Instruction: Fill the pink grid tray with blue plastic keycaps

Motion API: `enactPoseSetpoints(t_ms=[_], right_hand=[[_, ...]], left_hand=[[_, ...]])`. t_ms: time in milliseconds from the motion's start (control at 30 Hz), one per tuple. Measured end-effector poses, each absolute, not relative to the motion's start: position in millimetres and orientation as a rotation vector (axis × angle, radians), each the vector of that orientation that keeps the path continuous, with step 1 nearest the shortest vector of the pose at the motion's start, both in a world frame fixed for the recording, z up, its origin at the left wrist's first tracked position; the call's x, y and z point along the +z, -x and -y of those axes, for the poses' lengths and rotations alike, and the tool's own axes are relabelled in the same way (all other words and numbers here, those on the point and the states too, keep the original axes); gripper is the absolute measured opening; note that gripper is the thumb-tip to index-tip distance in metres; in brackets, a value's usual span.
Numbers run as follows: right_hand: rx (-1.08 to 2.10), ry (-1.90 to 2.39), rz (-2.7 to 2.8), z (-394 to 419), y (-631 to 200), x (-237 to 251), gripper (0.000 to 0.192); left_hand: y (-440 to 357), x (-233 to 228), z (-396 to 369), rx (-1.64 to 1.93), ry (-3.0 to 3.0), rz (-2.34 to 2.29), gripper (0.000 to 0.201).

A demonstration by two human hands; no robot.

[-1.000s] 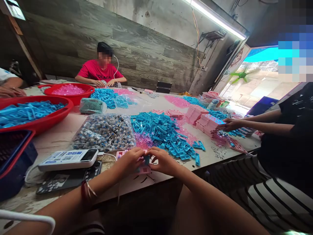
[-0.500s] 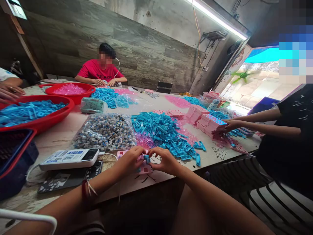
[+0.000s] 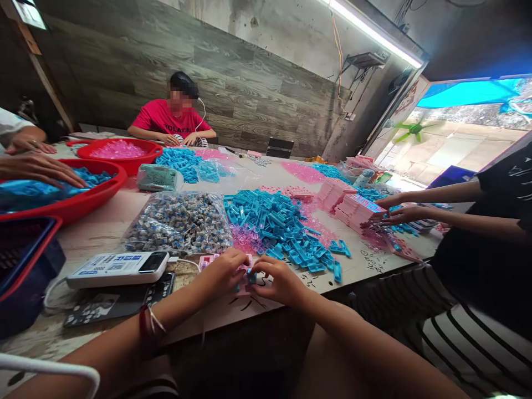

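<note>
My left hand [image 3: 221, 272] and my right hand [image 3: 279, 280] meet at the table's near edge. Between their fingertips sits a small blue plastic piece [image 3: 250, 275] on a pink plastic piece [image 3: 243, 287], and both hands pinch them. A second pink piece [image 3: 206, 259] lies just left of my left hand. Right behind my hands spreads a big heap of blue plastic pieces [image 3: 278, 221] over loose clear pink bits [image 3: 245, 239].
A clear bag of small grey-blue parts [image 3: 178, 223] lies left of the heap. A white device [image 3: 118, 269] rests on a dark calculator [image 3: 116, 302]. Red bowls [image 3: 89, 197] hold blue and pink pieces. One person's hands [image 3: 390, 213] touch pink stacks [image 3: 355, 209] at right; another hand [image 3: 41, 169] reaches into the bowl.
My hands stay together on the small pieces and have shifted slightly nearer. A person's hand at the left has moved into the red bowl of blue pieces.
</note>
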State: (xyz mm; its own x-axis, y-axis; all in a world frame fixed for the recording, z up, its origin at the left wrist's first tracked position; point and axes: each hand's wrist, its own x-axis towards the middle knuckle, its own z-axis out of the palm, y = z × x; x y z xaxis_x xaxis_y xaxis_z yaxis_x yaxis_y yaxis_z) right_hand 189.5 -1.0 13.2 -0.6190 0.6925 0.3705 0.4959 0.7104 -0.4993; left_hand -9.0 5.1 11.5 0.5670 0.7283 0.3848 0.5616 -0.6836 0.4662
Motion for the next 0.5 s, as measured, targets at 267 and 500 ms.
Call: enactPoseSetpoints(t_ms=[267,500], right_hand=[[0.569,0.905,2.317,2,-186,16,0.018],[0.678,0.832,2.342,-9,-196,12,0.020]], left_hand=[[9,10,-5,0.826,-2.505,-1.074,0.009],[9,10,-6,0.804,-2.500,-1.051,0.012]])
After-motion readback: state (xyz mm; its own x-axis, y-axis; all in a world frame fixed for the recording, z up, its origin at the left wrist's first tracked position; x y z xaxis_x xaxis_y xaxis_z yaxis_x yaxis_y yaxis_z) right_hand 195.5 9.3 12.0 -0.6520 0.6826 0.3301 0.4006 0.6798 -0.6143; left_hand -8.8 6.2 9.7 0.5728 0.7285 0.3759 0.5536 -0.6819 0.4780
